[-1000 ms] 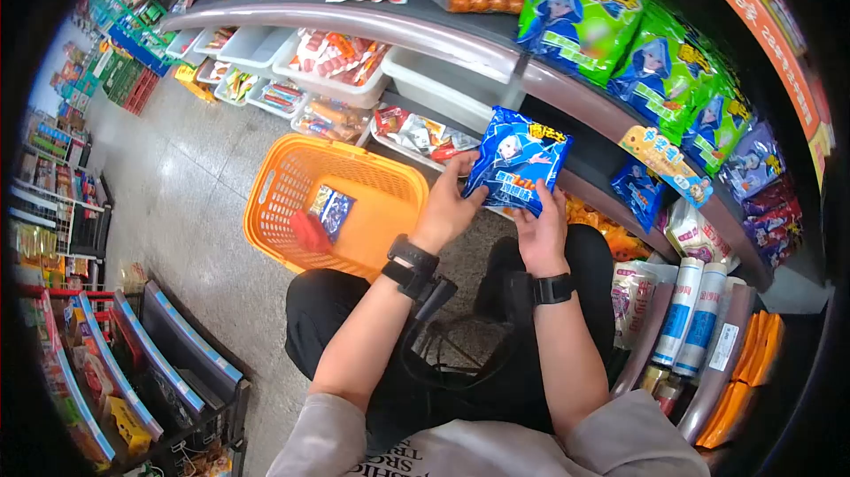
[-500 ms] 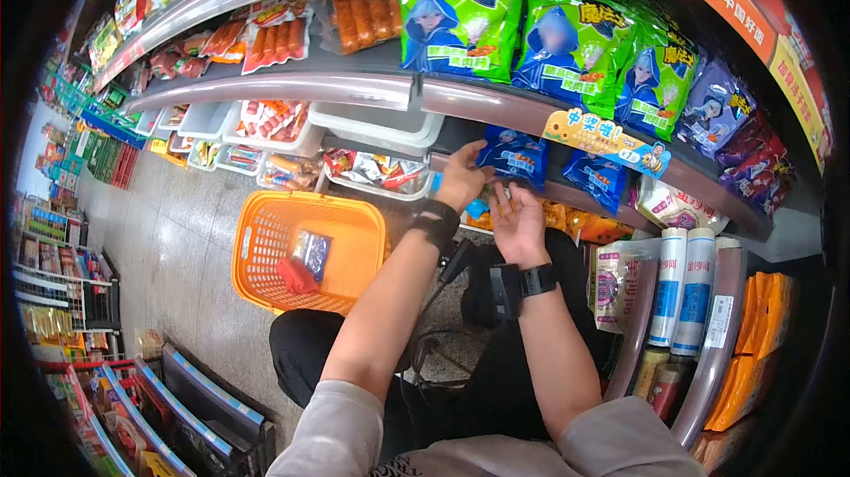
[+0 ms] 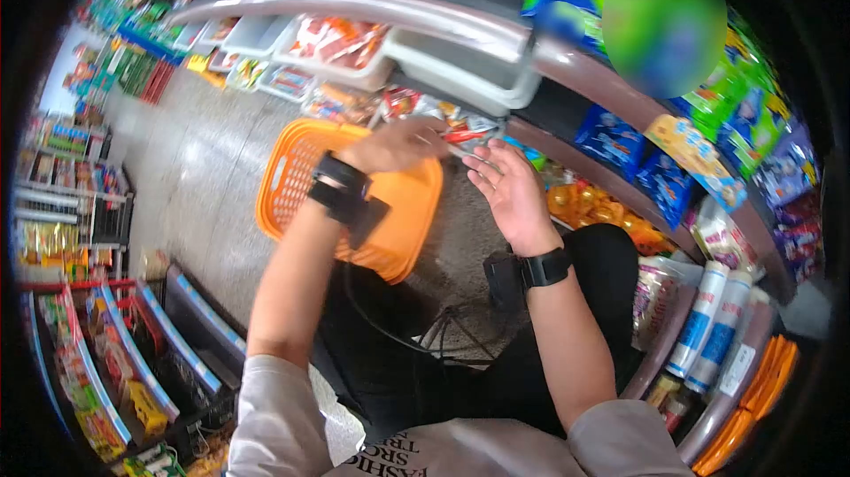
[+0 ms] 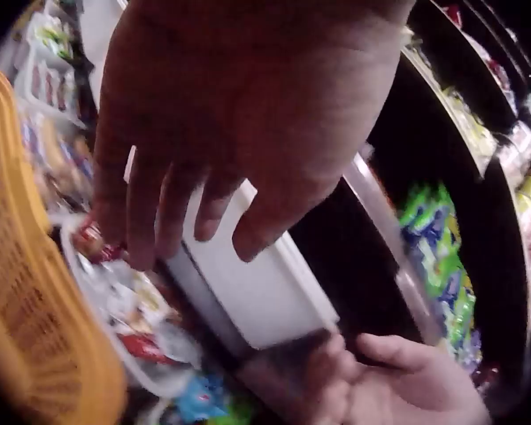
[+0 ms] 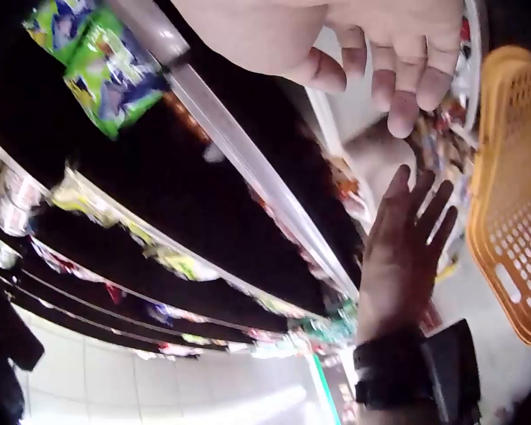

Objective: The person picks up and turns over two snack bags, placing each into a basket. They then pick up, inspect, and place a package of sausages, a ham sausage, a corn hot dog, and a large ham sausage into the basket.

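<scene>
Item: orange basket (image 3: 285, 178), on the floor before the person; landmark for all entries below (interior partly covered by the left forearm).

Item: left hand (image 3: 394, 146), overlapping the basket's far rim in the head view, blurred there; fingers loosely extended in the left wrist view, thumb apart, nothing visible in their hold.

Item: right hand (image 3: 511, 198), right of the basket and apart from it; palm turned up, fingers relaxed and spread, nothing held.

Item: wrist straps, black, one per wrist; the left one (image 3: 340, 189) in front of the basket's opening.

Item: white bin (image 3: 460, 70), beyond the basket, to its upper right.

Item: blue packets (image 3: 609, 139), two, on a shelf well right of the basket.

Item: white-and-blue cylinders (image 3: 698, 318), a pair, far right of the basket (lower than the packets).
</scene>
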A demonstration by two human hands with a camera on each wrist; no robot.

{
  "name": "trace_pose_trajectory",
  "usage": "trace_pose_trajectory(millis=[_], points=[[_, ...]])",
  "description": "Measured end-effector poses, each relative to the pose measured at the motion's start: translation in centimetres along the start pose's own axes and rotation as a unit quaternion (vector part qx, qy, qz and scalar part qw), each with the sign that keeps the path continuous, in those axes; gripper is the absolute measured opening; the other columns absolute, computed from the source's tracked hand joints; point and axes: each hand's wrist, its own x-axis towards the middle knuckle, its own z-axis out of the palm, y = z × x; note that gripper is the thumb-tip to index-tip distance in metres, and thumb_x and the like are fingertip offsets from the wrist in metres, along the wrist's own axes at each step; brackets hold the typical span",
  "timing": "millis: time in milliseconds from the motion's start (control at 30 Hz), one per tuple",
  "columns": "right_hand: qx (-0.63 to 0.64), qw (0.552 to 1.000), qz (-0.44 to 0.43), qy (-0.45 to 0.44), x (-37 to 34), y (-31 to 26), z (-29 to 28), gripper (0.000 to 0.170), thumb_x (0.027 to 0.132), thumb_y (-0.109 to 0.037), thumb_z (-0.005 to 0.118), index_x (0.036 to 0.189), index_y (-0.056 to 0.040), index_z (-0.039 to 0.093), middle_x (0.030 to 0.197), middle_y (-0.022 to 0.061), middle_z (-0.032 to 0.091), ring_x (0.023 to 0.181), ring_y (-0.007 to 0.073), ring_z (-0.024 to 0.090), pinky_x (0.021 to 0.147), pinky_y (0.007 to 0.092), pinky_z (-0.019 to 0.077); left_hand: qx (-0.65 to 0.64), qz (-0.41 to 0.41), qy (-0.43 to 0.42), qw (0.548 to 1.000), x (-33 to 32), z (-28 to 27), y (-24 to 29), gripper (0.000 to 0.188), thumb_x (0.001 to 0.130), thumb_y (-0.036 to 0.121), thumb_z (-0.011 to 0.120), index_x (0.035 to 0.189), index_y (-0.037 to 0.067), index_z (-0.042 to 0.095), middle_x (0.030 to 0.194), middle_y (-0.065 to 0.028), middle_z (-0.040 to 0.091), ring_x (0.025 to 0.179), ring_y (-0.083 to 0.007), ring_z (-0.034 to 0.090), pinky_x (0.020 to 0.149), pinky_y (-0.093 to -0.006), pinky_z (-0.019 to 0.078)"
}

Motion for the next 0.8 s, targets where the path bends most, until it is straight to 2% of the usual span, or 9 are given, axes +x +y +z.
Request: trace_pose_trajectory(millis=[133,233,433,500,567,600,667,733,800], points=[[-0.124,0.988,0.074,-0.057,2.2,6.7,5.1,0.019,0.091,-0.022,0.056,0.104,-0.0099,0.05,0.091,0.0059,0.06,0.083,0.0211,0.065,0.074,0.0318,0.0478,-0.034,-0.165,0.155,0.973,-8.0,-6.0,-6.0,0.04,0.092,0.021,0.059,0.126,0.004,0.052,0.108,-0.007,0.063,0.092,-0.0172,0.062,0.082,-0.0313,0.0506],[-0.185,0.967,0.155,-0.077,5.7,12.9,7.2,0.019,0.092,-0.024,0.057,0.103,-0.0096,0.051,0.091,0.0058,0.058,0.083,0.0212,0.064,0.072,0.0323,0.0486,-0.191,-0.321,0.252,0.893,-12.2,-5.4,-11.9,0.036,0.092,0.019,0.058,0.125,0.005,0.052,0.109,-0.0069,0.063,0.091,-0.0163,0.063,0.081,-0.0312,0.0512],[-0.358,0.877,0.311,-0.075,16.1,25.6,5.7,0.034,0.089,-0.027,0.059,0.113,-0.0089,0.044,0.101,0.0092,0.056,0.087,0.0225,0.063,0.072,0.0333,0.0484,-0.278,-0.42,0.208,0.838,-14.8,-1.6,-22.6,0.035,0.093,0.03,0.056,0.12,0.007,0.057,0.106,-0.0046,0.063,0.093,-0.0143,0.061,0.081,-0.034,0.0508],[-0.498,0.845,0.187,0.05,18.2,29.6,4.1,0.048,0.083,-0.025,0.064,0.117,-0.0006,0.041,0.097,0.014,0.06,0.083,0.0234,0.063,0.061,0.0351,0.0499,-0.288,-0.4,0.233,0.838,-14.7,0.1,-28.1,0.039,0.091,0.032,0.058,0.117,0.003,0.059,0.107,-0.0085,0.064,0.095,-0.0208,0.062,0.085,-0.0385,0.0505],[-0.537,0.816,0.216,0.008,20.2,31.4,2.0,0.057,0.077,-0.025,0.067,0.119,0.0039,0.04,0.101,0.0177,0.06,0.09,0.0267,0.062,0.068,0.0371,0.0514,0.165,-0.176,0.134,0.961,-14.7,2.3,-34.7,0.036,0.089,0.031,0.058,0.112,0.003,0.062,0.107,-0.0153,0.063,0.097,-0.0296,0.062,0.086,-0.0395,0.0498],[-0.552,0.806,0.212,0.004,20.7,32.0,1.8,0.059,0.076,-0.024,0.067,0.119,0.0051,0.04,0.103,0.0192,0.059,0.09,0.0277,0.062,0.07,0.0374,0.0516,0.155,-0.184,0.137,0.961,-13.9,2.3,-34.1,0.036,0.089,0.031,0.058,0.112,0.003,0.062,0.107,-0.0153,0.063,0.097,-0.0296,0.062,0.086,-0.0395,0.0498],[-0.599,0.774,0.204,-0.022,22.0,33.3,1.1,0.069,0.073,-0.021,0.067,0.128,0.0092,0.038,0.116,0.026,0.056,0.1,0.0316,0.06,0.079,0.0375,0.051,0.038,-0.436,0.133,0.889,-11.1,1.8,-31.3,0.03,0.09,0.028,0.055,0.107,0.004,0.064,0.104,-0.0221,0.062,0.097,-0.0382,0.061,0.085,-0.0401,0.0501],[-0.617,0.766,0.177,-0.027,23.2,35.1,0.1,0.072,0.072,-0.021,0.068,0.131,0.0097,0.037,0.122,0.0271,0.053,0.106,0.033,0.058,0.085,0.0372,0.0491,0.106,-0.344,0.089,0.929,-10.7,5.1,-40.0,0.039,0.087,0.028,0.053,0.112,-0.001,0.058,0.105,-0.0282,0.061,0.1,-0.0395,0.061,0.085,-0.0422,0.0496],[-0.636,0.757,0.145,-0.036,23.5,35.5,0.1,0.079,0.071,-0.022,0.068,0.137,0.0086,0.035,0.136,0.0284,0.044,0.123,0.0346,0.048,0.099,0.0366,0.0418,0.074,-0.401,0.064,0.911,-9.4,5.3,-39.2,0.058,0.084,0.031,0.053,0.125,-0.009,0.045,0.11,-0.0308,0.061,0.104,-0.0394,0.062,0.088,-0.0425,0.0489]])
